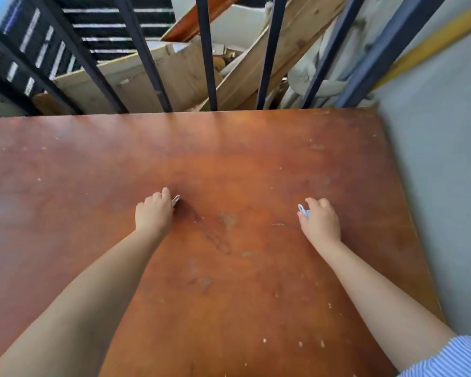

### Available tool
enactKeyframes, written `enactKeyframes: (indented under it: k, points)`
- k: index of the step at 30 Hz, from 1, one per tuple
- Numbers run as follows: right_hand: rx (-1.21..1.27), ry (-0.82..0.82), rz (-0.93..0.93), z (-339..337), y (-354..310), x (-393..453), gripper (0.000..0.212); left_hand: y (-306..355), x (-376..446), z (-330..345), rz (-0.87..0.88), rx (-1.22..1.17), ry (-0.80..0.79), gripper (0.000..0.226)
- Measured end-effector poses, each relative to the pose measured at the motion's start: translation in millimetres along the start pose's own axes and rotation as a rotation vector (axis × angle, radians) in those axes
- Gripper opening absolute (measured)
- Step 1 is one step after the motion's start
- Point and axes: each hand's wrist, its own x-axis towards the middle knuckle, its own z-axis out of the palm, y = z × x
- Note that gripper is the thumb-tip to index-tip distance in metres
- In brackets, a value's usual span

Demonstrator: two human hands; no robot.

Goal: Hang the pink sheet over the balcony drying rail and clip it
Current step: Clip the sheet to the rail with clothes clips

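My left hand rests low over a worn reddish-brown table, its fingers curled round a small pale clip whose tip pokes out on the right. My right hand lies farther right on the same table and pinches a light blue clip that sticks out on its left side. Neither the pink sheet nor a drying rail is in view.
Dark metal bars rise along the table's far edge. Behind them lie wooden planks and pale boards. A grey floor runs down the right side of the table. A striped blue sleeve shows at the bottom right.
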Motion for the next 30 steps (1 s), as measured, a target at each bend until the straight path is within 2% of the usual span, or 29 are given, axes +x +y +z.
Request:
enactKeyframes:
  k: [4, 7, 12, 15, 18, 22, 25, 27, 30]
  points:
    - [0.11, -0.013, -0.193, 8.6, -37.2, -3.7, 0.045, 1.3, -18.4, -5.0, -0.069, -0.333, -0.026, 0.035]
    - [0.237, -0.035, -0.399, 17.6, -80.6, -28.7, 0.038, -6.8, -51.4, -7.0, -0.106, -0.544, 0.018, 0.04]
    - [0.329, -0.116, -0.76, 33.7, -166.1, -109.0, 0.027, -58.2, -136.7, -3.6, -0.216, -0.658, 0.075, 0.032]
    - [0.358, -0.192, -0.96, 40.6, -220.2, -187.3, 0.031, -112.6, -213.0, 7.9, -0.392, -0.752, 0.201, 0.038]
    - [0.336, -0.251, -1.179, 55.0, -253.0, -283.8, 0.03, -164.4, -319.7, 36.6, -0.631, -0.85, 0.36, 0.035]
    - [0.213, -0.433, -1.475, 77.0, -267.9, -439.3, 0.027, -216.2, -511.1, 91.1, -0.873, -0.773, 0.485, 0.046]
    - [0.139, -0.579, -1.715, 83.0, -266.9, -566.5, 0.025, -233.1, -659.1, 126.5, -1.066, -0.744, 0.494, 0.036]
    - [0.124, -0.66, -1.909, 84.9, -263.5, -650.1, 0.032, -235.4, -747.1, 139.9, -1.203, -0.74, 0.537, 0.029]
    - [0.018, -0.771, -2.132, 83.9, -252.9, -769.7, 0.038, -228.9, -857.3, 156.7, -1.399, -0.703, 0.623, 0.029]
